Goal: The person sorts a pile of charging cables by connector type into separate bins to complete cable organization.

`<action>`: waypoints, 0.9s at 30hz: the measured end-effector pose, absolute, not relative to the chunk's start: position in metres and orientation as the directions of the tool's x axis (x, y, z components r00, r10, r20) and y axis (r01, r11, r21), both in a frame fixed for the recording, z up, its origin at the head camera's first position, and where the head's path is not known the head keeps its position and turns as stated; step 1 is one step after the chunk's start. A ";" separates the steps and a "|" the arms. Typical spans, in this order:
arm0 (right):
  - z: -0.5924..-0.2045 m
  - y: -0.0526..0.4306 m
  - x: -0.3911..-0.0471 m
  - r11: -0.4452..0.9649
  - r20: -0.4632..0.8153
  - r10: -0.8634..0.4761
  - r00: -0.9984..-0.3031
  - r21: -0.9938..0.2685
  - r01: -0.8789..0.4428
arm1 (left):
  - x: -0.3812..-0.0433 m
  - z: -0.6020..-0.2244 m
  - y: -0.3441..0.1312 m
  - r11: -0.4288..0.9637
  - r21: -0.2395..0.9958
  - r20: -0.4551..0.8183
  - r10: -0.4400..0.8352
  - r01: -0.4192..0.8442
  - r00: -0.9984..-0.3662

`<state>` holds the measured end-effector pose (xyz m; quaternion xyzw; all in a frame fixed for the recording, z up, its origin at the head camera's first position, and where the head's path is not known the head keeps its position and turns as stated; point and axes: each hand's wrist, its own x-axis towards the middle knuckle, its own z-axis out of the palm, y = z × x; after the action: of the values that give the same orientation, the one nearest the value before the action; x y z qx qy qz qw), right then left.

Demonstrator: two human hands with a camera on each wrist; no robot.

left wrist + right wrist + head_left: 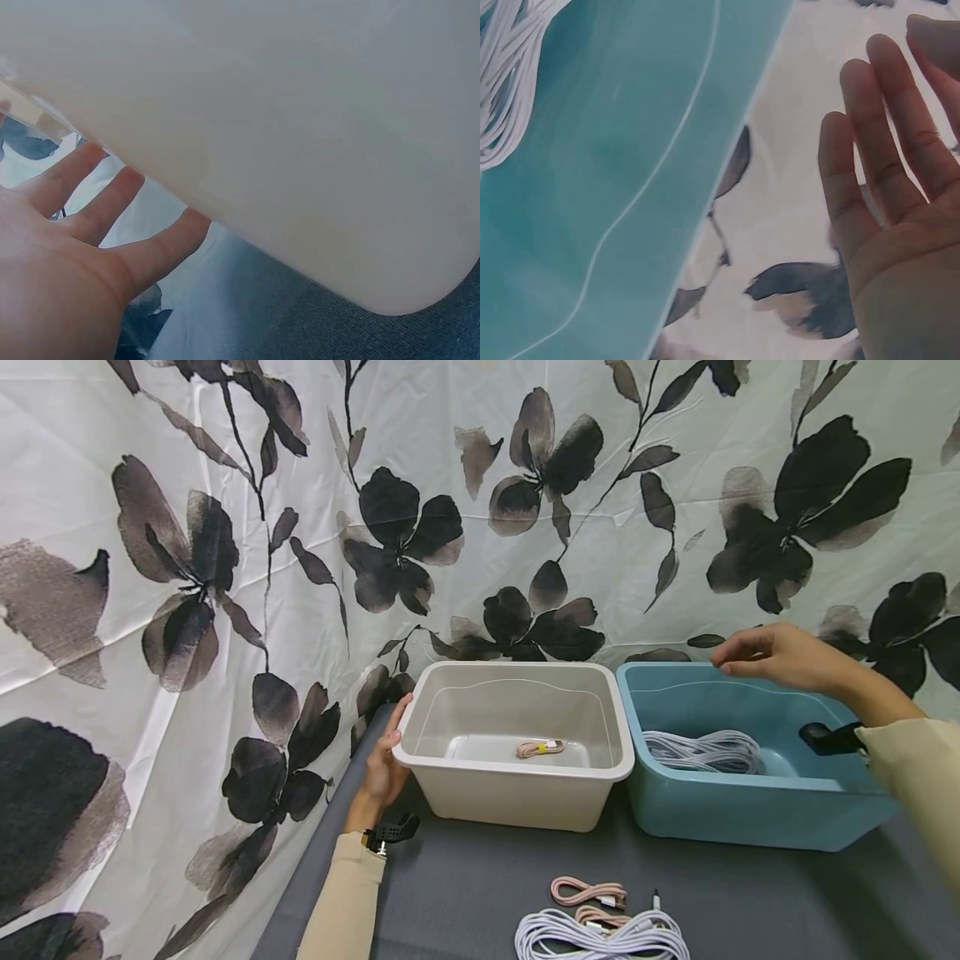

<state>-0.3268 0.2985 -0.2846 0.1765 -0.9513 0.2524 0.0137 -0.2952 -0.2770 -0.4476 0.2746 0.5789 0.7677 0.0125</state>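
At the left end of a beige plastic bin (517, 797), my left hand (384, 768) has its fingers spread against the outer wall. The left wrist view shows those fingertips (196, 219) right at the bin's edge. Inside the bin lies a small pinkish coiled cable (540, 748) with a yellow band. My right hand (787, 656) hovers over the back rim of a blue bin (757, 814), fingers loosely bent and holding nothing. A thick bundle of white cable (705, 752) rests in the blue bin, and its loops also show in the right wrist view.
Both bins stand side by side on a dark grey table (465, 877). Near the front lie a pinkish coiled cable (588, 892), another partly covered, and a white cable bundle (600, 939). A flower-patterned curtain (300, 468) hangs behind and to the left.
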 end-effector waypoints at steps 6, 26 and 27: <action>-0.281 0.287 -0.304 0.778 0.169 -0.365 -0.915 -0.484 -0.400 | -0.294 -0.447 -0.278 -0.327 0.898 0.404 0.340 0.295 -0.849; -0.293 0.213 -0.198 0.537 0.500 -0.579 -0.644 -0.361 -0.763 | -0.285 -0.440 -0.276 -0.305 0.900 0.408 0.338 0.312 -0.848; -0.295 0.209 -0.194 0.514 0.509 -0.592 -0.625 -0.358 -0.779 | -0.285 -0.440 -0.276 -0.307 0.899 0.409 0.338 0.312 -0.847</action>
<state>-0.1943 0.2094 -0.2949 0.4011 -0.8547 0.2862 0.1635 -0.2853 -0.2760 -0.4400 0.2760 0.5886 0.7598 0.0086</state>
